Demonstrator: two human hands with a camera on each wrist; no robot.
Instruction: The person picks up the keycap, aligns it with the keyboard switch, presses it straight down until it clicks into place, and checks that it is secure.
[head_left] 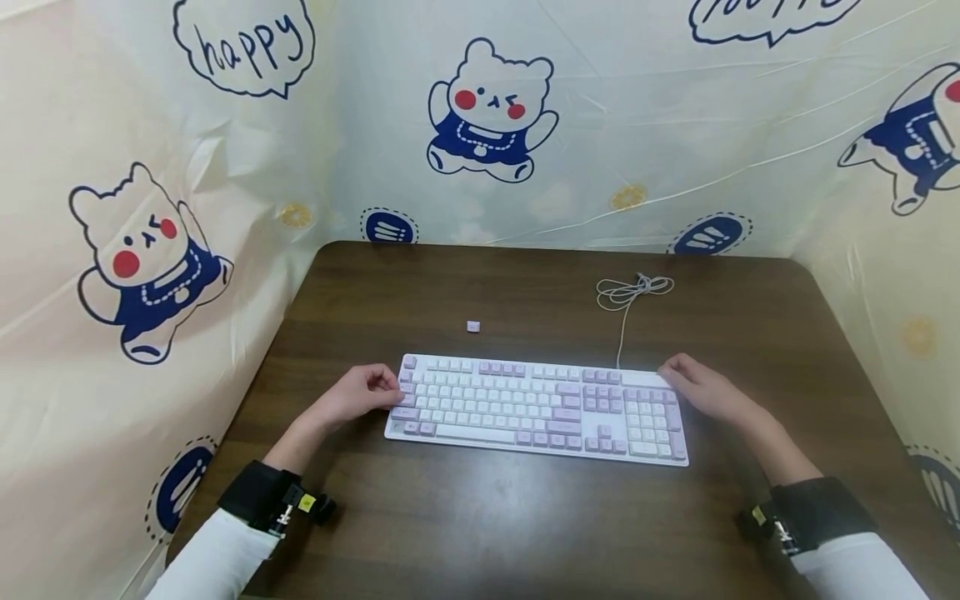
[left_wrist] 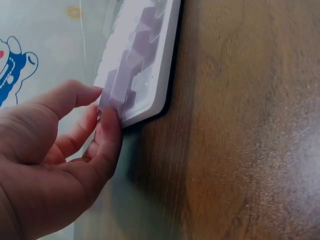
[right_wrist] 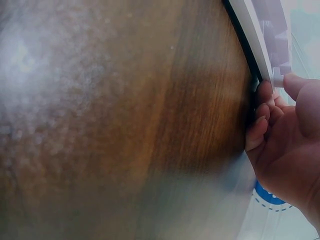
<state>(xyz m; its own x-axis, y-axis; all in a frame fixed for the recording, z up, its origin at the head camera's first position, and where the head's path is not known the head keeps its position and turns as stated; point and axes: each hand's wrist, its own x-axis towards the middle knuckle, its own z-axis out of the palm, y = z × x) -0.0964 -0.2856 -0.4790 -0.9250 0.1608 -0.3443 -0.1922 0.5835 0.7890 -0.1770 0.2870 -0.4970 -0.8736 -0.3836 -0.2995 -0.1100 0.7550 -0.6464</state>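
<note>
A white keyboard with white and lilac keys (head_left: 480, 434) lies at a slight slant on the table. At its left end, my left hand (head_left: 365, 390) pinches the edge beside the lilac keys, its thumb and fingers curled there in the left wrist view. My right hand (head_left: 705, 387) grips the upper right corner. In the right wrist view, the thumb (right_wrist: 294, 84) is on the top side and the other fingers curl at the edge, partly beneath it. A small lilac keycap (head_left: 473, 327) rests on the table behind the keyboard, apart from both hands.
A thin white cable (head_left: 621, 337) runs back from the keyboard to a tied coil (head_left: 634, 290). The dark wooden table (head_left: 480, 525) is bordered at the back and both sides by hanging printed sheets (head_left: 615, 100). Black camera bands (head_left: 258, 495) sit on both wrists.
</note>
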